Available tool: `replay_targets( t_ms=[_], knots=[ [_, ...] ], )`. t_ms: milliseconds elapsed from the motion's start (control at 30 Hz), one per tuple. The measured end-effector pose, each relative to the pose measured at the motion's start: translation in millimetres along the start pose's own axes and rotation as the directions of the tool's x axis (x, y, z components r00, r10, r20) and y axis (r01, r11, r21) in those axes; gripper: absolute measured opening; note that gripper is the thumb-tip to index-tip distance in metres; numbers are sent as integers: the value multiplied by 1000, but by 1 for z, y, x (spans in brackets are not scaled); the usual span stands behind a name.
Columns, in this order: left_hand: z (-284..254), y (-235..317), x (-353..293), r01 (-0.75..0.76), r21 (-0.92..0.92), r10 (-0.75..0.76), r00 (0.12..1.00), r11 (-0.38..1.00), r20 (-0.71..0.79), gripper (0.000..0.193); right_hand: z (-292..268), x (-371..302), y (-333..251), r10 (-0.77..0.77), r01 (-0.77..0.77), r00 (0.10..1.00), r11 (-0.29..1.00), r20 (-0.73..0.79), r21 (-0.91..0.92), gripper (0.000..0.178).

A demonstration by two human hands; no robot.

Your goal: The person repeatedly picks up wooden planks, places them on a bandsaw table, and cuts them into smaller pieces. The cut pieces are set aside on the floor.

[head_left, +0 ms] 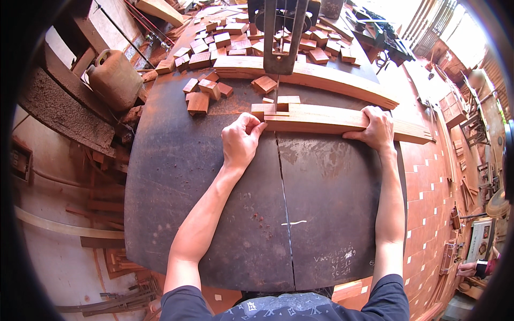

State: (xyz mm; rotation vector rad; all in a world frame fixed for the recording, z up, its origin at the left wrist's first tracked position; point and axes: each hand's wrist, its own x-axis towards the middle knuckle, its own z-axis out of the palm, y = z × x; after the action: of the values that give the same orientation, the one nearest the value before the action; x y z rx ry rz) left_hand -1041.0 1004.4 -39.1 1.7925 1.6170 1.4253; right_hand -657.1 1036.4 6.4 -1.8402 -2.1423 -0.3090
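A long reddish wooden strip (326,119) lies across the dark steel saw table (214,203), its left end next to the band saw blade and guide (279,37). My left hand (241,142) pinches the strip's left end with fingertips and thumb. My right hand (377,128) lies flat over the strip further right, fingers curled over its far edge. A small cut piece (262,108) sits at the strip's left end. A second, longer curved wooden strip (316,75) lies just behind.
Several small wooden offcut blocks (203,91) are scattered over the table's far side. A tan plastic jug (113,77) stands to the left of the table. Another person's hand (471,266) shows at the lower right edge. Tiled red floor lies to the right.
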Motion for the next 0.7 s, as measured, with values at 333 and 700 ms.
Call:
replay_targets(
  t_ms=[333, 700],
  knots=[
    [-3, 4, 0, 40, 25, -40, 999, 999, -3, 23, -1, 1, -1, 35, -36, 998, 999, 42, 10, 94],
    [-6, -1, -1, 61, 69, -59, 998, 996, -24, 30, -2, 0, -2, 58, -58, 996, 998, 62, 2, 91]
  ],
)
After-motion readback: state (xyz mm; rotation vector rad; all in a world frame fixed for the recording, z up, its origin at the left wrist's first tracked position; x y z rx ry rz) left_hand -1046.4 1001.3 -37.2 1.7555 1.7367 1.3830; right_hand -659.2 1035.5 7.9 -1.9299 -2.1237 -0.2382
